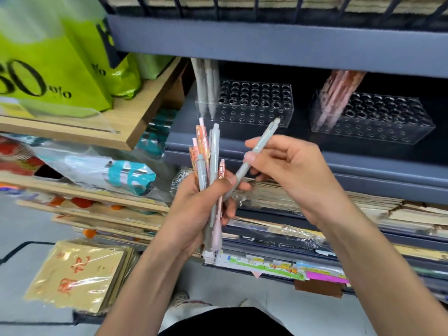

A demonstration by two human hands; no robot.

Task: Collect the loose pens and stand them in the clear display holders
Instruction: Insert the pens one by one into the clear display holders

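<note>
L hand grips approx 6 pens mid-frame; R hand pinches 1 grey pen; 2 clear holders above.

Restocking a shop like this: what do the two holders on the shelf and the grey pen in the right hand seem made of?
Left holder and right holder: likely clear glossy acrylic; the shelf shows through, edges glint. Grey pen in the right hand: probably matte plastic, evenly dull.

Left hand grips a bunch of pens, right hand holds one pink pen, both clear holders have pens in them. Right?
No. In the head view the pen in the right hand is grey, not pink. The rest stands.
</note>
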